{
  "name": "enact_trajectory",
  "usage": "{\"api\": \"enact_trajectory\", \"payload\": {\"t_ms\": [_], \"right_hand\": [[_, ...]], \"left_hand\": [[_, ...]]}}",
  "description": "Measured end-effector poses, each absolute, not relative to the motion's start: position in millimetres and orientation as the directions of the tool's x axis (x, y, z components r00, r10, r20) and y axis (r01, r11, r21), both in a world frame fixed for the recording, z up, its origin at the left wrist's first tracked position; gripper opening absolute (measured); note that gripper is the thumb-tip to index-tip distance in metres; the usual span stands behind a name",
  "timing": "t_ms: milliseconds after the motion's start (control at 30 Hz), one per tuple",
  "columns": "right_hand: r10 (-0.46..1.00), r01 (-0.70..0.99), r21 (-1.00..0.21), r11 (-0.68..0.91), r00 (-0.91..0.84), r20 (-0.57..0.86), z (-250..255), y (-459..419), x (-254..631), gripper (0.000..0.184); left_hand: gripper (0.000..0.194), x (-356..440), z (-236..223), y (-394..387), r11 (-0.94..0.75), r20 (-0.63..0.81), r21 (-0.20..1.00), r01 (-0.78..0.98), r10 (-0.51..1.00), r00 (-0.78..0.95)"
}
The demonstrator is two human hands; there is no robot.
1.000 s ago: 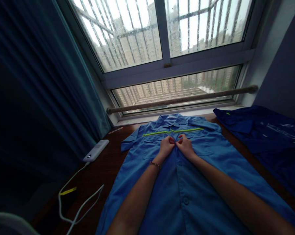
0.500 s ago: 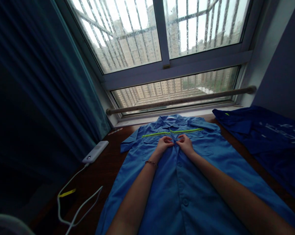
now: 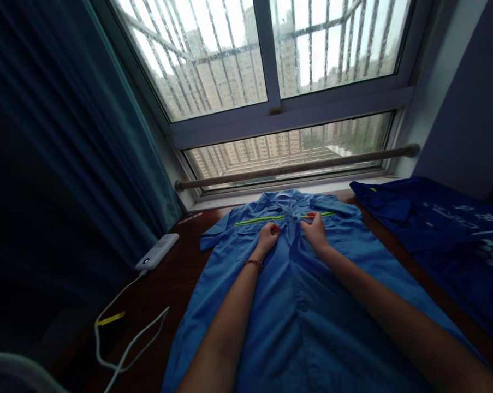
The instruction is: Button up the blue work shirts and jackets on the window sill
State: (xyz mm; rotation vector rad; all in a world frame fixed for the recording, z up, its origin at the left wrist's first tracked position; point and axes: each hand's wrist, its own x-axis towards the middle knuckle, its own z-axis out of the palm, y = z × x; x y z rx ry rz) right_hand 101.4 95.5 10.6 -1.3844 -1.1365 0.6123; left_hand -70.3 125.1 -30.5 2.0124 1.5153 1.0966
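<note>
A light blue short-sleeved work shirt [image 3: 266, 305] lies spread face up, its collar toward the window and a yellow-green stripe across the chest. My left hand [image 3: 268, 237], with a beaded bracelet at the wrist, has its fingers curled on the left front panel just below the stripe, pinching the cloth there. Opposite it, my right hand [image 3: 315, 232] grips the right front edge near the placket and lifts it a little. Between the hands the front gapes at chest height. Farther down, a button [image 3: 303, 307] shows on the placket. My fingertips are partly hidden.
A dark blue printed garment [image 3: 438, 229] lies at the right. On the brown wooden surface [image 3: 184, 262] at left are a white power bank [image 3: 158, 252], its white cable [image 3: 119, 367] and a yellow strip [image 3: 111, 319]. A curtain [image 3: 119, 136] and a railing [image 3: 295, 168] border the window.
My hands were close together at the middle of the placket. They have moved apart, the right one rightward and slightly up, spreading the shirt front. The view has shifted slightly.
</note>
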Motion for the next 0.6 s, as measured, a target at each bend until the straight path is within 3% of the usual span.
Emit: {"api": "enact_trajectory", "payload": {"t_ms": [100,200,433,500,600], "right_hand": [[0.92,0.45,-0.852,0.268,0.141,0.365,14.9,64.4,91.0,0.018],[0.936,0.616,-0.71,0.342,-0.158,0.314,2.5,41.4,84.1,0.009],[0.891,0.639,-0.621,0.454,-0.333,0.309,-17.6,45.6,101.2,0.005],[0.874,0.608,-0.629,0.483,-0.372,0.312,-19.2,50.0,104.1,0.006],[0.867,0.575,-0.653,0.494,-0.385,0.316,-22.3,54.4,104.5,0.01]], "left_hand": [[0.011,-69.6,-25.3,128.7,-0.345,0.369,0.647,0.68,0.922,0.116],[0.013,-66.6,-18.6,128.6,-0.341,0.383,0.593,0.729,0.916,0.117],[0.019,-40.2,-5.2,98.6,-0.314,0.444,0.51,0.801,0.894,0.068],[0.016,-32.9,-3.6,87.5,-0.276,0.429,0.558,0.783,0.903,0.012],[0.01,-29.9,-3.8,75.1,-0.164,0.229,0.707,0.688,0.974,-0.003]]}}
